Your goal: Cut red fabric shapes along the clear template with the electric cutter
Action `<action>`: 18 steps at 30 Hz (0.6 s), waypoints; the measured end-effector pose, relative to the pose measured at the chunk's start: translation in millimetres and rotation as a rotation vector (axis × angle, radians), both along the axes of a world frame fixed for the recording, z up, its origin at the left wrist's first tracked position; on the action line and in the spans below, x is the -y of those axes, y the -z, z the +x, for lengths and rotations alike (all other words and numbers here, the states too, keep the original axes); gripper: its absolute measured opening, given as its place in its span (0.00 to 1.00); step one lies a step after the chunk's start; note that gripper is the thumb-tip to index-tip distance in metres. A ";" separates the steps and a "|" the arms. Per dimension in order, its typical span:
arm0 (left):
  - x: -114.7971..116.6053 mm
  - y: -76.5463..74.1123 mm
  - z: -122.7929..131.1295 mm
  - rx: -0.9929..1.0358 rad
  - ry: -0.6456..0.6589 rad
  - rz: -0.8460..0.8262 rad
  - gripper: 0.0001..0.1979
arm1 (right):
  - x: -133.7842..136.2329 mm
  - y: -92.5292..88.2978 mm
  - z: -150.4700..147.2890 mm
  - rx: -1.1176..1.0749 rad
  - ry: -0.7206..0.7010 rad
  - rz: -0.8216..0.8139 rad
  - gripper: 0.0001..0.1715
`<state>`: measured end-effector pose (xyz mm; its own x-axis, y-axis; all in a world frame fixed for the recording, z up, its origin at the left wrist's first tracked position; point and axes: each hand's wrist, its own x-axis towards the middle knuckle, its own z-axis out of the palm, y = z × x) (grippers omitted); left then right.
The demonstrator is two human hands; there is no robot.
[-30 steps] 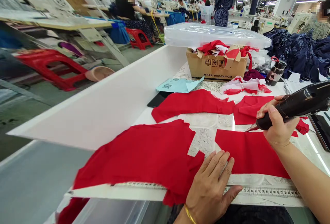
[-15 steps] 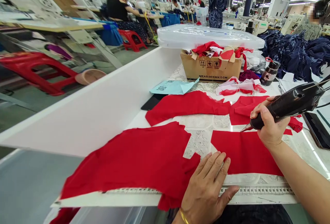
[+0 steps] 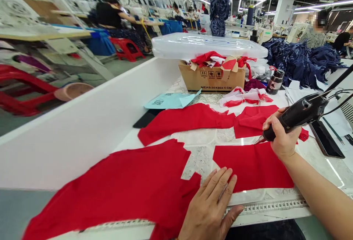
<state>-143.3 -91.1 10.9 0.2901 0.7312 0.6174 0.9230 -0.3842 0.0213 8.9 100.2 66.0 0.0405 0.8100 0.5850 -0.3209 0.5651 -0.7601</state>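
Observation:
My right hand (image 3: 284,137) is wrapped round a black corded hand tool (image 3: 298,116) with a pointed metal tip. That tip meets the upper edge of a red cut fabric piece (image 3: 253,166) lying flat on the table. My left hand (image 3: 212,203) lies spread, palm down, its fingertips at the lower left corner of this piece. Beside it on the left, a large red fabric piece (image 3: 110,184) with a notched edge reaches under or against the hand. A second long red piece (image 3: 187,122) and a folded red one (image 3: 255,120) lie farther back.
A measuring tape (image 3: 267,206) runs along the table's front edge. Behind the fabric stand a cardboard box (image 3: 217,80) of scraps and a dark bottle (image 3: 275,81). A phone (image 3: 327,140) lies at right. A white board (image 3: 82,140) walls the left side.
The camera view has turned slightly right, so the scene sits farther left. Both hands keep nearly the same places on the fabric, with the tool tip still at its upper edge.

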 end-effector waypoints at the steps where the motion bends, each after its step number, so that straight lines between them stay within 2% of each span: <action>1: -3.0 -2.9 2.8 -0.011 0.021 -0.015 0.20 | -0.7 -1.0 2.8 0.002 -0.006 0.004 0.14; 4: -18.1 -9.7 17.9 -0.040 0.101 -0.076 0.18 | -5.7 -4.7 14.8 0.014 0.017 0.002 0.16; 7: -42.0 -9.8 37.9 -0.061 0.220 -0.122 0.17 | -12.9 -7.0 26.5 0.034 0.064 -0.020 0.18; 13: -86.5 4.3 64.8 -0.056 0.359 -0.147 0.15 | -19.2 -5.1 35.3 0.028 0.084 -0.045 0.20; 18: -95.0 14.9 67.1 -0.071 0.401 -0.153 0.16 | -18.4 -1.3 35.9 0.057 0.088 -0.049 0.13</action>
<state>-76.2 4.0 -4.0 0.6081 0.6335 0.4785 0.7023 -0.7103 0.0479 44.9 118.7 67.3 0.0802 0.8324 0.5484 -0.2270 0.5509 -0.8031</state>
